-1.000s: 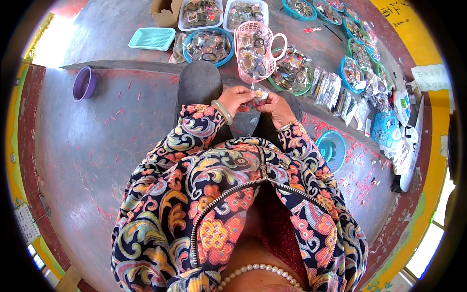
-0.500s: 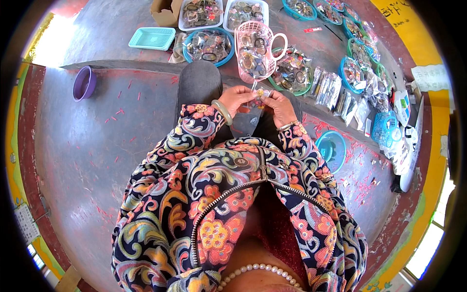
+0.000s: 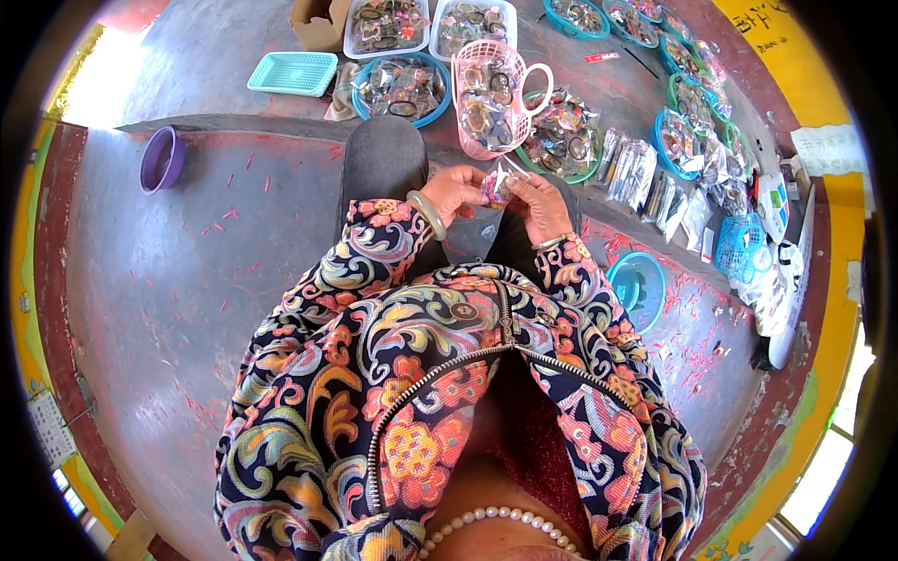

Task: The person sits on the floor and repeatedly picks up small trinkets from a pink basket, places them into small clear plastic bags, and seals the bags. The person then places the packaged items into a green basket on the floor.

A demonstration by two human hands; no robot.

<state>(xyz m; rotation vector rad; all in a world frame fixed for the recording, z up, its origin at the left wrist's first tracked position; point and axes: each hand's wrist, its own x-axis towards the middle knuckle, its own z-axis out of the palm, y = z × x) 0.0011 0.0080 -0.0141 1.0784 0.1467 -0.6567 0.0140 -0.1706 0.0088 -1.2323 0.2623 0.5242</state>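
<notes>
Between my two hands is a small clear plastic bag [image 3: 498,184] with something pink and colourful in it. My left hand [image 3: 455,191] pinches its left side, a pale bangle round the wrist. On the other side my right hand [image 3: 541,206] grips the upper right part with thumb and fingers. What exactly lies in the bag is too small to make out. Just beyond my hands stands a pink basket [image 3: 458,103] with a handle, filled with clear packets that hold dark loops. Beside it a green basket [image 3: 582,178] carries similar packets.
A blue round basket [image 3: 447,105] and two white trays [image 3: 514,37] of packets stand on the raised ledge, near an empty turquoise tray [image 3: 292,73]. Bundled plastic bags [image 3: 632,173] line the right. A purple basin [image 3: 163,161] and a blue basin [image 3: 645,285] sit on the floor.
The small bag has turned in my hands: its clear end now points up, and the pink part shows lower, by my left fingers. My right hand has shifted slightly.
</notes>
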